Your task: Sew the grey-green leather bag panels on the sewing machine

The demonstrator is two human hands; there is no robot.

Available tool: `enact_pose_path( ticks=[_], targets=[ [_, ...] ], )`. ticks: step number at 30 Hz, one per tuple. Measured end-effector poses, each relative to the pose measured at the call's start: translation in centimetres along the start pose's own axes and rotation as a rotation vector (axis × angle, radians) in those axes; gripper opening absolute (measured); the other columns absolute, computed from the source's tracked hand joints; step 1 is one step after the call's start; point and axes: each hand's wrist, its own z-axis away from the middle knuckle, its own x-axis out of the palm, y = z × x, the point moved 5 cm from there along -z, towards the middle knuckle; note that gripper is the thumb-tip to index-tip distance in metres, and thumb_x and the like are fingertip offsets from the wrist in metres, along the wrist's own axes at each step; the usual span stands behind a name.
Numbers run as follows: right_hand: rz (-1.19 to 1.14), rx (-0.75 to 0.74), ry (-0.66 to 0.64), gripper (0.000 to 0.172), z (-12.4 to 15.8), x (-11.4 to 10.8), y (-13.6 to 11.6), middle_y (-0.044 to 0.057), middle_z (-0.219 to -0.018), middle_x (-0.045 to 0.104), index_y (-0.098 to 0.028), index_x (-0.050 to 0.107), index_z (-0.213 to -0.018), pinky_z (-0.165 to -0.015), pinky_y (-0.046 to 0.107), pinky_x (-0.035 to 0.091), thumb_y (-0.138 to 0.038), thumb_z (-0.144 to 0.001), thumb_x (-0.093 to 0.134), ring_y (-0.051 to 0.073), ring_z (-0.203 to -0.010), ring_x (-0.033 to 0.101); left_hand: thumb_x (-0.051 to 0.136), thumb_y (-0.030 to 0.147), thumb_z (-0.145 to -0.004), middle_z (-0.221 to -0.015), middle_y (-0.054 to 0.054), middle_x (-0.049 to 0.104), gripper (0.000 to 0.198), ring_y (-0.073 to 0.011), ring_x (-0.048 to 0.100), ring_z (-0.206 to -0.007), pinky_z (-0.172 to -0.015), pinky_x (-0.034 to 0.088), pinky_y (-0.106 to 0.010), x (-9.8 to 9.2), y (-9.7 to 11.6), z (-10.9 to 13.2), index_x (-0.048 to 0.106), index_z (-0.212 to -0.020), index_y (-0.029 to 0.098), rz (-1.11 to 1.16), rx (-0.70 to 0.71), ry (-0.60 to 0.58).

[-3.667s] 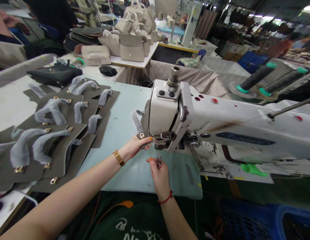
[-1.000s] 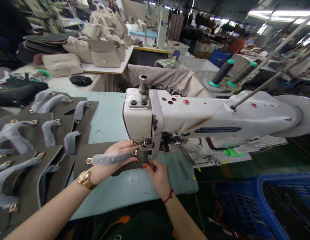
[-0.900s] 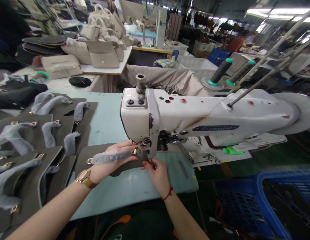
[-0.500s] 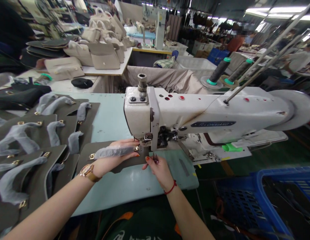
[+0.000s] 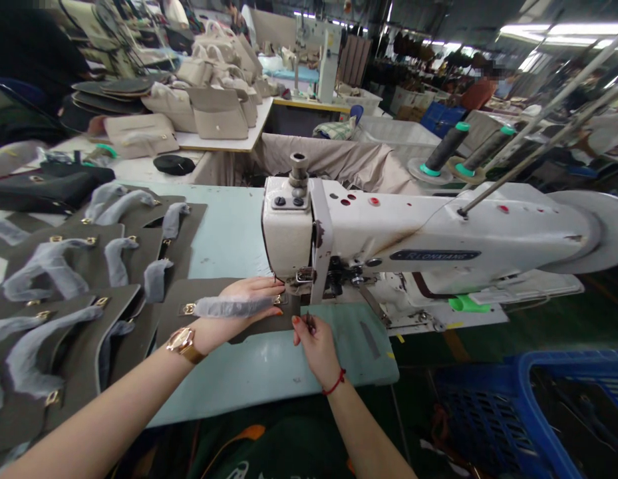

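My left hand (image 5: 233,313) lies flat with fingers stretched out on a dark grey-brown bag panel (image 5: 259,326), passing beneath its plastic-wrapped handle (image 5: 233,307). Gold-coloured clasps fix the handle's ends to the panel. Its fingertips rest close to the needle area of a white sewing machine (image 5: 289,229). Just past the panel's right edge, my right hand (image 5: 313,339) is closed around small metal thread snips (image 5: 311,324), mostly hidden by the fingers. Thumb and forefinger of that hand are near the panel's edge; whether they touch it or hold a thread, I cannot tell.
Several similar panels with wrapped handles (image 5: 69,266) are spread at the left of the pale blue table (image 5: 223,233). Beige bags (image 5: 221,113) are heaped behind. Thread cones (image 5: 446,150) stand behind the machine. A blue basket (image 5: 518,392) stands at lower right.
The view has shifted slightly, so the scene sits further right. My right hand has turned a little, and the snips' pointed tips show less. My left hand stays flat on the panel.
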Motion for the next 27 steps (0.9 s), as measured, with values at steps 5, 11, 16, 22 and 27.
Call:
enact_pose_path(
  ticks=[5, 11, 16, 22, 27],
  targets=[
    [-0.03, 0.004, 0.002, 0.042, 0.0, 0.2, 0.4, -0.003, -0.053, 0.045, -0.018, 0.047, -0.057, -0.055, 0.023, 0.031, -0.043, -0.092, 0.051, 0.01, -0.052, 0.042, 0.048, 0.047, -0.091, -0.114, -0.009, 0.068, 0.038, -0.0219, 0.061, -0.103, -0.095, 0.047, -0.037, 0.4, 0.1, -0.1, 0.068, -0.109, 0.019, -0.069, 0.058, -0.034],
    [-0.073, 0.041, 0.013, 0.04, -0.2, 0.4, 0.8, -0.005, -0.052, 0.041, -0.018, 0.045, -0.06, -0.05, 0.022, 0.029, -0.044, -0.09, 0.052, 0.009, -0.05, 0.038, 0.049, 0.046, -0.091, -0.116, -0.009, 0.066, 0.04, -0.0227, 0.059, -0.106, -0.094, 0.046, -0.035, 0.7, -0.7, -0.3, 0.065, -0.115, 0.019, -0.017, 0.018, -0.05],
    [-0.106, 0.076, 0.036, 0.04, -0.8, 0.4, 1.2, -0.006, -0.052, 0.038, -0.019, 0.043, -0.062, -0.046, 0.022, 0.025, -0.047, -0.089, 0.053, 0.007, -0.047, 0.032, 0.049, 0.041, -0.091, -0.104, -0.007, 0.068, 0.032, -0.0223, 0.064, -0.092, -0.082, 0.049, -0.033, -0.1, -0.8, -1.2, 0.066, -0.106, 0.019, 0.054, -0.058, -0.133],
    [-0.123, 0.092, 0.051, 0.044, -1.9, 0.5, 1.3, -0.007, -0.049, 0.032, -0.02, 0.039, -0.058, -0.042, 0.022, 0.022, -0.05, -0.086, 0.055, 0.007, -0.043, 0.027, 0.047, 0.041, -0.09, -0.093, -0.006, 0.071, 0.031, -0.0221, 0.065, -0.082, -0.077, 0.05, -0.031, -2.9, 0.7, -2.0, 0.069, -0.094, 0.018, 0.114, -0.136, -0.119],
    [-0.132, 0.093, 0.114, 0.045, -2.6, 0.5, 0.7, -0.007, -0.046, 0.037, -0.019, 0.043, -0.055, -0.042, 0.022, 0.025, -0.05, -0.084, 0.056, 0.007, -0.042, 0.031, 0.044, 0.04, -0.089, -0.103, -0.004, 0.072, 0.032, -0.0236, 0.064, -0.095, -0.09, 0.047, -0.031, -3.8, 0.8, -2.8, 0.071, -0.099, 0.025, 0.211, -0.174, -0.128]
  ],
)
